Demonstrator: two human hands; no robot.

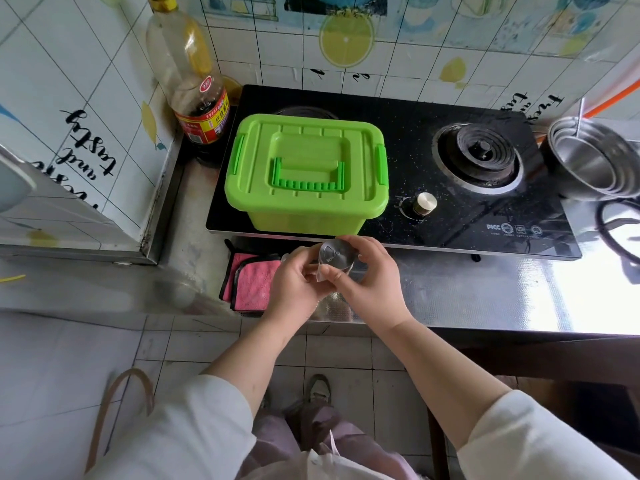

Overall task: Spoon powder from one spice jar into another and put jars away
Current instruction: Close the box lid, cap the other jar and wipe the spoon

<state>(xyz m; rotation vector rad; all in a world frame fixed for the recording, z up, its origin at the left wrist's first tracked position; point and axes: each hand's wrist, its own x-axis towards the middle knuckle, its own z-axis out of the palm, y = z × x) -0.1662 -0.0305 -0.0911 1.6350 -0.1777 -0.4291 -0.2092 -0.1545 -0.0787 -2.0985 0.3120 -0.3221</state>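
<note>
Here, left hand and right hand grip 1 lidded spice jar, contents unseen.

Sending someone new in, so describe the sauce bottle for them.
Find the black hob. In the corner left of the green box on it stand two bottles. The sauce bottle is the front one, red-and-yellow labelled; the taller bottle behind has a yellow cap.

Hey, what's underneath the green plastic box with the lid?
The lidded green plastic box stands on the black glass stove top, over its left burner. Only the burner's back rim shows; the rest is covered.
</note>
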